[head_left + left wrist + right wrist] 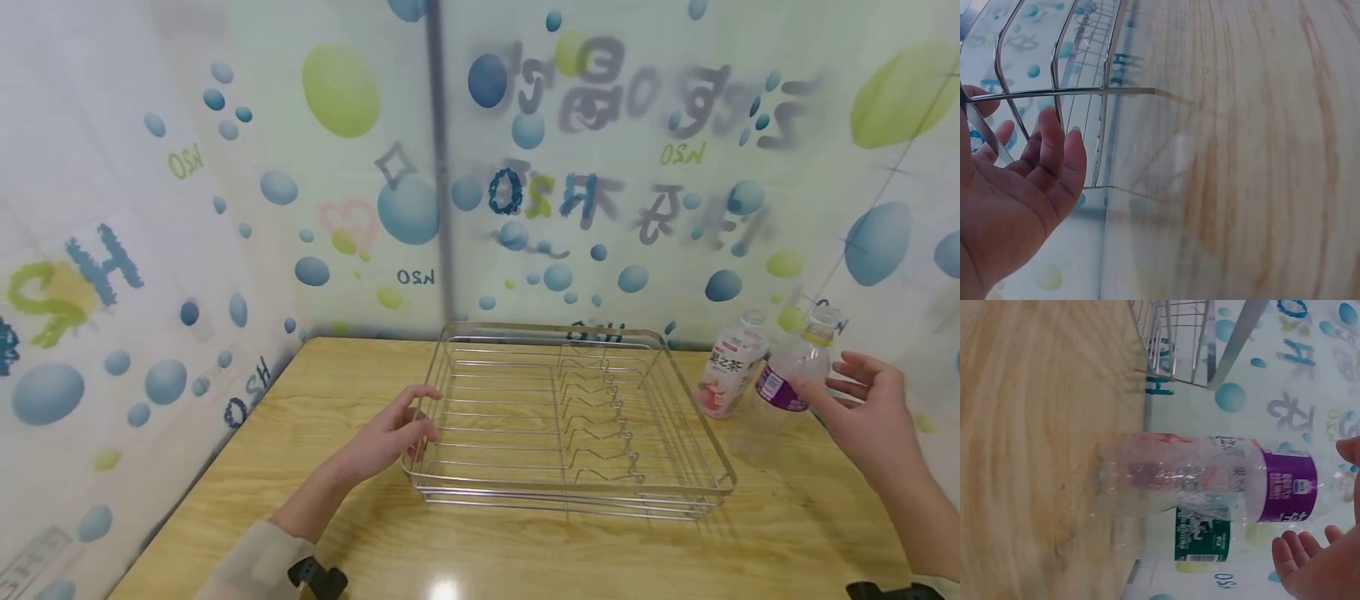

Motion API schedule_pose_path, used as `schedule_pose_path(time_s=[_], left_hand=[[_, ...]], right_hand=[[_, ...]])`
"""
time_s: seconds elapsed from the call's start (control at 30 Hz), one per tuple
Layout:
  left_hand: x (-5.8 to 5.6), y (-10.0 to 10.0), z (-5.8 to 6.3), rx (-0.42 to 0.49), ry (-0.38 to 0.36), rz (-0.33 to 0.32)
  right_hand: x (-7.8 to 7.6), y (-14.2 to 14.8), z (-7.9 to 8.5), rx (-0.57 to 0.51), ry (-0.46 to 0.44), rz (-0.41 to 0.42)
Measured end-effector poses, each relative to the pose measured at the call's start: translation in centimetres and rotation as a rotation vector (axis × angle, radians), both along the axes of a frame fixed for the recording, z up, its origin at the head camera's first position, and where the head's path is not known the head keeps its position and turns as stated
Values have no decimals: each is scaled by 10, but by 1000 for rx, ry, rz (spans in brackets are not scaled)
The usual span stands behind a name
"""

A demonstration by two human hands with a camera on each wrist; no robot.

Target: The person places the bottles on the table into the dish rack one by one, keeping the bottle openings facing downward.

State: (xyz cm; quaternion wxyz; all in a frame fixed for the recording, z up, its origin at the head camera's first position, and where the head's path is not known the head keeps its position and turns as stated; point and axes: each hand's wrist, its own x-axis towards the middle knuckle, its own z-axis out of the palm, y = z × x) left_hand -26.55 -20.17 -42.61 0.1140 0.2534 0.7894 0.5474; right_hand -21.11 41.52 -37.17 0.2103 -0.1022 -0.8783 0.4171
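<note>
A wire dish rack (pixel 517 417) with a flat metal rim and a row of bent wire dividers sits on the wooden table. My left hand (pixel 393 433) holds its left rim, fingers curled about the edge; in the left wrist view the hand (pixel 1035 169) is around the rim by the side wires. My right hand (pixel 870 404) is spread around the right side of a clear plastic bottle (pixel 783 379) with a purple label and no cap. In the right wrist view, its fingers (pixel 1297 553) are slightly apart from that upright bottle.
A bottle with a pink fruit label (pixel 727 375) stands between the rack and the clear bottle. Behind them in the right wrist view shows a green-labelled bottle (pixel 1204 534). A patterned curtain (pixel 352 208) with blue and green dots hangs around the wooden table (pixel 360 542).
</note>
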Motion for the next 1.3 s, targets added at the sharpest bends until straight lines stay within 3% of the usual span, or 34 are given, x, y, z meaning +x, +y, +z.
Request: schedule_pose_path(time_s=[0.27,0.6,0.77,0.97,1.3], left_hand=[[0,2,0,10,9,13],[2,2,0,-55,30,48],[2,2,-1,-29,-3,40],[2,3,-2,36,-77,2],[3,3,-1,26,-79,17]], right_hand=[[-9,5,-9,-12,-102,64],[-10,4,-15,22,-118,123],[-10,6,-17,51,-136,142],[-11,6,-19,86,-123,161],[-7,-4,-12,91,-31,121]])
